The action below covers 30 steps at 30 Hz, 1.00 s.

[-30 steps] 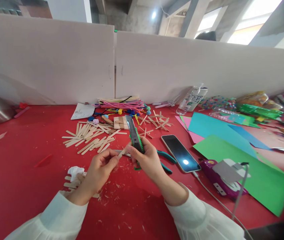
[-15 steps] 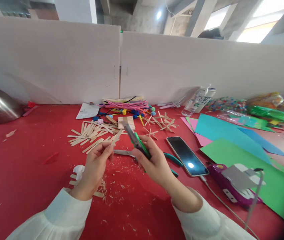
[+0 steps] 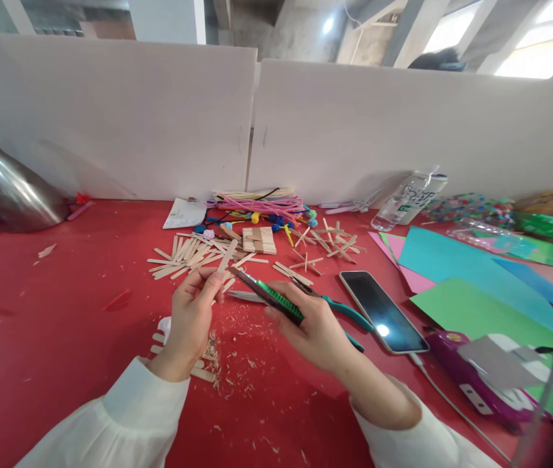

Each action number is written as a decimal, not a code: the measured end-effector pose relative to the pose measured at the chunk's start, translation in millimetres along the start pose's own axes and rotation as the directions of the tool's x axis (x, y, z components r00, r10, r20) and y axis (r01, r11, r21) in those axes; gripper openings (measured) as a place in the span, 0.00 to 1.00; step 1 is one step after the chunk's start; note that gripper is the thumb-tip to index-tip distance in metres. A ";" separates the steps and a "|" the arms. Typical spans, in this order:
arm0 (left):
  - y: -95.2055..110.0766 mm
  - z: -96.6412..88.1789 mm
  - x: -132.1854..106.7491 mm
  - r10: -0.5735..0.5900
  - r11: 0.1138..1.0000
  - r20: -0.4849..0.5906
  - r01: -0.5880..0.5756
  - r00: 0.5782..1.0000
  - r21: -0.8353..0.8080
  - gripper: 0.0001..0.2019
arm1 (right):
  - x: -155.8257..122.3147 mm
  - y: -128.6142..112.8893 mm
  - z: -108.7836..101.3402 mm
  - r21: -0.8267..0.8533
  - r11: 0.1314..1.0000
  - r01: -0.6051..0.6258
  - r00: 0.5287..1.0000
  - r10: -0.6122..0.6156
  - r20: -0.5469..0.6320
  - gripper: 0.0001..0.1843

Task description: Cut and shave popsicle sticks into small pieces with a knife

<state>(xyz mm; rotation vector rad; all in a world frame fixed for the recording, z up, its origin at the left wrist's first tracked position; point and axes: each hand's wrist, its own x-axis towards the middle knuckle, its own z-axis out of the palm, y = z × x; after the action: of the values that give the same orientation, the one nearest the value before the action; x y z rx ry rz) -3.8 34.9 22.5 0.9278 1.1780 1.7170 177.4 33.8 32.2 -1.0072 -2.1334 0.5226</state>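
My left hand pinches a wooden craft stick, which points up and away from me. My right hand is wrapped round a green and black utility knife. The knife's blade reaches left, its tip close to the stick; whether they touch I cannot tell. Under and beyond the knife lie scissors with teal handles, partly covered by my right hand. Wood shavings are scattered on the red table below my hands. More craft sticks lie partly hidden behind my left wrist, beside a crumpled white tissue.
A pile of loose craft sticks and a stacked block of sticks lie ahead. Pipe cleaners rest near the white partition. To the right are a phone, coloured paper and a bottle; a metal jug stands left.
The knife has tilted lower, its blade coming down beside the stick in my left hand. The whole view has shifted so that things sit further right.
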 end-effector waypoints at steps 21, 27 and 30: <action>18.5 -4.4 6.0 -0.250 0.960 0.220 0.271 0.943 -0.067 0.07 | 3.5 8.4 -23.2 0.260 0.954 -0.151 0.978 0.106 0.181 0.14; 16.6 -6.2 0.4 -0.205 0.977 0.313 0.175 0.927 0.123 0.06 | 6.8 10.9 -18.2 0.733 0.589 -0.340 0.931 0.321 0.174 0.13; 16.9 -6.3 -2.1 -0.273 0.935 0.391 0.147 0.879 0.322 0.08 | 8.3 10.8 -10.3 0.704 0.604 -0.373 0.899 0.424 0.113 0.15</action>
<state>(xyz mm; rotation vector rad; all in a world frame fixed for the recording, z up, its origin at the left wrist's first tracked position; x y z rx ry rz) -12.4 27.3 36.6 1.2276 1.1872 1.1039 186.8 47.5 36.0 -0.9954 -1.3908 1.3978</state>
